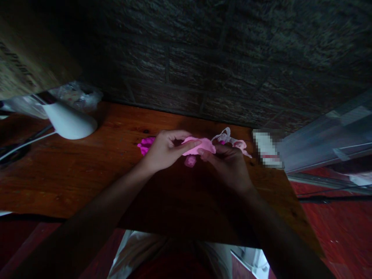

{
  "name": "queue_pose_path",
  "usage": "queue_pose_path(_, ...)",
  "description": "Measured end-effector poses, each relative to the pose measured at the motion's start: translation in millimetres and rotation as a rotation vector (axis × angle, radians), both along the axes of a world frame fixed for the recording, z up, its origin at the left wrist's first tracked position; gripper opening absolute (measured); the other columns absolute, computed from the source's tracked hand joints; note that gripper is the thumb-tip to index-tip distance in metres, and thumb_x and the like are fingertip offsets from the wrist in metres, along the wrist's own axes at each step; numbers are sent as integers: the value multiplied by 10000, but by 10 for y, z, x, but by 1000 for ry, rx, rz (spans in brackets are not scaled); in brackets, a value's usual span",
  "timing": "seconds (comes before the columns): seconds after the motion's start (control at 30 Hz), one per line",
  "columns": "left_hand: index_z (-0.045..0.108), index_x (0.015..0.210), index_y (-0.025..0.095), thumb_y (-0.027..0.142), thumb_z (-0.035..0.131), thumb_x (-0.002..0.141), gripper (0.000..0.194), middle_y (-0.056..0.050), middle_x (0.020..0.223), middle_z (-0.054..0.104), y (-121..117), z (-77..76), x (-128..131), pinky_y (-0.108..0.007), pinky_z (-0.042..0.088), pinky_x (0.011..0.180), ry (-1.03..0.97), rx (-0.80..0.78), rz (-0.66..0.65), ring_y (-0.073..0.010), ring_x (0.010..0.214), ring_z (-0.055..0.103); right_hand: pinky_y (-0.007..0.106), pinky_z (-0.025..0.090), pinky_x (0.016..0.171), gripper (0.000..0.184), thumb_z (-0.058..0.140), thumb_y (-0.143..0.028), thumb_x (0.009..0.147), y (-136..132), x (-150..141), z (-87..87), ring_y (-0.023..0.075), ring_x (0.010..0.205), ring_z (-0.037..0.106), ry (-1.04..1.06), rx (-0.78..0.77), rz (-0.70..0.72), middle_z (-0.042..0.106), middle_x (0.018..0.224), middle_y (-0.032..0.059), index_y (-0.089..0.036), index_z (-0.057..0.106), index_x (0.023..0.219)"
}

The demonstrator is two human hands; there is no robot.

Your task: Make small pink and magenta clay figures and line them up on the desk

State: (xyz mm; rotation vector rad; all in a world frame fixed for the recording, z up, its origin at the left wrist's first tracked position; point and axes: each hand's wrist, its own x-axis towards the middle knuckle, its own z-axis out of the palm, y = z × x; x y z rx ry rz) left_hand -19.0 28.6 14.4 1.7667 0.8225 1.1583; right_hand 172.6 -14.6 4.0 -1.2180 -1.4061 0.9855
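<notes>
A flat, soft-looking light pink piece with a wavy edge [200, 145] is held up between my two hands, above the table. My left hand [167, 150] pinches its left side, thumb on top. The thumb and fingers of my right hand [229, 164] grip its right end. Just below the piece is a small crumpled pink lump [190, 161]. Bright magenta ruffled material [146, 145] lies beside my left hand, partly hidden by it. Behind my right hand is a loose heap of pale pink and white scraps [232, 140].
The wooden table [122, 124] meets a dark brick-patterned wall [186, 69]. A white cone-shaped lamp base [71, 120] with a cable stands at left, near clear plastic bags [80, 95] and a cardboard box [31, 50]. A blurred-out white object [267, 149] lies at the right edge.
</notes>
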Motion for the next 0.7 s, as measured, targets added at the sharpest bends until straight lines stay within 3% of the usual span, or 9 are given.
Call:
queue_pose_path(0.2, 748, 801, 133, 334, 779, 853, 210, -36, 779, 765, 44, -49, -9, -233, 532, 673, -4, -136, -107, -136, 711, 680, 295, 522, 665, 137, 839, -351, 777, 37, 39, 47, 144, 673, 662, 106, -40, -43, 777, 733, 2, -231, 793, 733)
queue_pose_path(0.33, 731, 801, 138, 326, 736, 886, 207, -43, 765, 770, 19, -56, -12, -222, 536, 631, -4, -91, -117, -133, 678, 688, 317, 552, 735, 95, 829, -319, 788, 11, 11, 78, 158, 754, 698, 85, -5, 24, 824, 867, 1, -261, 833, 863)
queue_pose_path(0.43, 713, 756, 142, 340, 714, 904, 247, -54, 734, 765, -17, -33, -4, -216, 515, 586, 39, -41, -71, -137, 654, 690, 313, 536, 684, 70, 820, -326, 791, 3, 12, 86, 153, 690, 662, 55, 23, 38, 801, 773, -6, -256, 823, 782)
queue_pose_path(0.53, 676, 713, 156, 354, 675, 935, 297, -41, 692, 743, -39, -19, 6, -202, 461, 531, 110, 25, -30, -127, 616, 660, 303, 500, 621, 168, 816, -348, 788, 9, 40, 83, 148, 642, 614, 14, 12, 33, 752, 688, -3, -235, 769, 673)
queue_pose_path(0.7, 673, 787, 158, 364, 657, 946, 260, -20, 693, 705, -22, -83, 15, -202, 421, 508, 122, 49, -39, -119, 599, 620, 293, 498, 619, 216, 808, -350, 795, 24, 59, 73, 148, 656, 616, 19, -25, 21, 728, 674, 2, -227, 723, 639)
